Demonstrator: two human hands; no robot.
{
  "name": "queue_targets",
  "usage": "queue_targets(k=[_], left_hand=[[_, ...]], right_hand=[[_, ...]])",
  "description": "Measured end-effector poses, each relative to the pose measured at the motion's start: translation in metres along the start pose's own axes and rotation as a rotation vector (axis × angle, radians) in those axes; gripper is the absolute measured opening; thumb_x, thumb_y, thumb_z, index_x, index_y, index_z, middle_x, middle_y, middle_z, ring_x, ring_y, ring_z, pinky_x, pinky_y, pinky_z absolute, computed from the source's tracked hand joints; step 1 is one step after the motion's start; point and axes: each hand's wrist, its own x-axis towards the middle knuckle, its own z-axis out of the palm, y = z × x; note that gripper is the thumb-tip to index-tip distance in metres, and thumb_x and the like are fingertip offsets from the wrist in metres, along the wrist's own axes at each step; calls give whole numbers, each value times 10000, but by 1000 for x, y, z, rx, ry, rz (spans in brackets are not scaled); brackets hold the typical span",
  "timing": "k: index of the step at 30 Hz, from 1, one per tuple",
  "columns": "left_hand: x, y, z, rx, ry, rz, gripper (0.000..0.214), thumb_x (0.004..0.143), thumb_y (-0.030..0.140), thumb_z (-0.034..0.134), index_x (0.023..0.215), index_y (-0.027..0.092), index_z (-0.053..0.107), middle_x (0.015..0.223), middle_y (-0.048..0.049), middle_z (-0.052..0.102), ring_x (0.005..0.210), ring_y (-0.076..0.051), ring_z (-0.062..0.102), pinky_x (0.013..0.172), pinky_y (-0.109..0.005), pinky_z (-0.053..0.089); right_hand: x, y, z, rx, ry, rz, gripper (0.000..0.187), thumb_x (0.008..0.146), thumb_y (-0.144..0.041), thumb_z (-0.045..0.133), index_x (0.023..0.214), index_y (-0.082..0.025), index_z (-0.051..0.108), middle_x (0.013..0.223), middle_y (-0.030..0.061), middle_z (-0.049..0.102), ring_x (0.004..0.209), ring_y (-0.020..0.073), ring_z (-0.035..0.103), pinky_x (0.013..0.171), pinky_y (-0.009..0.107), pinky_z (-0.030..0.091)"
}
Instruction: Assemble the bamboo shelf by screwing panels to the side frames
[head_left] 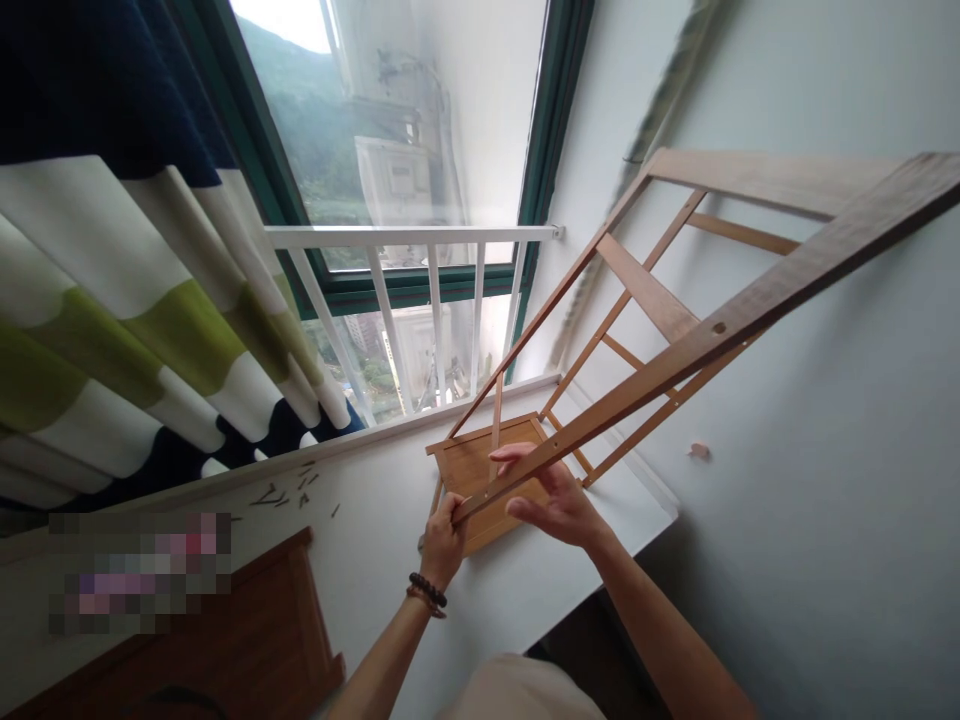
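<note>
At lower centre, the left hand point(445, 540) grips the wooden frame point(645, 382); the half-open right hand point(562, 508) reaches behind its rail, contact unclear.

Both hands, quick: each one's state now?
Left hand: closed, holding the long, light-brown wooden rail.
Right hand: open, fingers behind that rail; contact cannot be told.

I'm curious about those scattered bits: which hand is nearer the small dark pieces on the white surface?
Left: the left hand, gripping the wooden frame, lies between the small dark pieces and the right hand, which is farther off.
</note>
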Motion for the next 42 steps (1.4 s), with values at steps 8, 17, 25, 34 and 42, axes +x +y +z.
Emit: queue_targets(k=[8,17,25,34,42], left_hand=[[2,-30,-11,18,-145,33,261,764,353,454,561,197,404,478,49,399,461,-109,382,473,-214,303],[0,-46,-14,28,-39,58,291,803,366,391,563,205,358,474,44,356,459,-109,350,461,-217,286],[3,-55,-20,32,-32,67,313,831,404,406,610,190,461,491,41,417,465,-110,405,469,-217,333],[1,-56,-18,-1,-14,37,266,817,366,432,644,182,516,534,16,528,503,-137,505,493,-223,392],[-11,-45,1,-92,23,45,261,811,371,426,646,186,508,561,6,539,532,-150,527,516,-235,427]], right_hand=[[8,-19,12,-110,52,-24,161,886,-228,494,1046,-206,490,993,52,607,948,153,589,855,328,476],[-61,115,27,409,733,918,274,718,-369,696,848,-151,593,886,78,628,780,169,612,729,297,515],[-88,191,73,801,883,1004,285,747,-375,677,872,-171,524,796,50,659,695,139,667,658,239,548],[-83,201,88,915,742,873,429,639,-293,760,945,-165,488,860,32,695,622,183,687,523,274,564],[-86,193,76,892,746,805,470,613,-319,783,949,-171,492,831,22,701,627,186,690,508,265,563]])
